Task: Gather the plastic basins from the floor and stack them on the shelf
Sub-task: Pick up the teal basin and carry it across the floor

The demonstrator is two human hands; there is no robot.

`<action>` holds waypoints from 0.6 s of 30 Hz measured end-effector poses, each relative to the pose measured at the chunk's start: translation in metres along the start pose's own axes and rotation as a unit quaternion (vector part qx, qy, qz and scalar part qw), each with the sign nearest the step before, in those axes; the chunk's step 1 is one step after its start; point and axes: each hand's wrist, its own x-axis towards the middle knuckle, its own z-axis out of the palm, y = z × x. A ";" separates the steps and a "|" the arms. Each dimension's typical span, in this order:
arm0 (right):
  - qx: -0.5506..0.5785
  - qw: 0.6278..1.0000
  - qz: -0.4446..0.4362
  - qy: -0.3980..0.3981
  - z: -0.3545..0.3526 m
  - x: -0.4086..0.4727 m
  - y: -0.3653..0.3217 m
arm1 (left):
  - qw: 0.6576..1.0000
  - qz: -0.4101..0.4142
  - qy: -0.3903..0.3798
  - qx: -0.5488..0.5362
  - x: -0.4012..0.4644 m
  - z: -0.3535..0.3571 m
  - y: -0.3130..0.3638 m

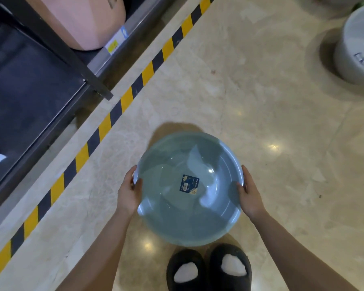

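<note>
Above the floor [261,106], a blue basin [189,187] held level between both hands, left hand [129,193] and right hand [250,194] each gripping opposite rims, with the dark shelf [29,85] off to the left.

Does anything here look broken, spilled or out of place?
Nothing looks broken or spilled. The blue basin, held level at its rim by the left hand and right hand, looks intact. The one stray thing is a white basin lying tipped on the floor at upper right.
</note>
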 end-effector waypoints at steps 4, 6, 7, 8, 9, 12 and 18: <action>0.009 1.000 0.004 -0.005 -0.006 -0.005 -0.002 | 0.997 0.002 0.009 0.078 -0.004 0.000 0.010; 0.029 0.999 0.018 -0.009 -0.017 -0.017 -0.011 | 0.995 -0.001 0.006 0.099 -0.013 -0.006 0.027; 0.038 0.999 0.024 -0.010 -0.025 -0.026 -0.018 | 0.994 0.001 -0.001 0.107 -0.020 -0.011 0.038; 0.046 0.999 0.027 -0.010 -0.035 -0.036 -0.026 | 0.993 0.006 -0.011 0.115 -0.028 -0.015 0.051; 0.052 0.998 0.029 -0.007 -0.046 -0.046 -0.035 | 0.992 0.012 -0.022 0.124 -0.036 -0.019 0.065; 0.065 0.997 0.042 0.003 -0.082 -0.081 -0.064 | 0.989 0.033 -0.046 0.139 -0.066 -0.029 0.110; 0.126 0.989 0.048 0.053 -0.163 -0.135 -0.099 | 0.979 0.081 -0.105 0.156 -0.121 -0.025 0.213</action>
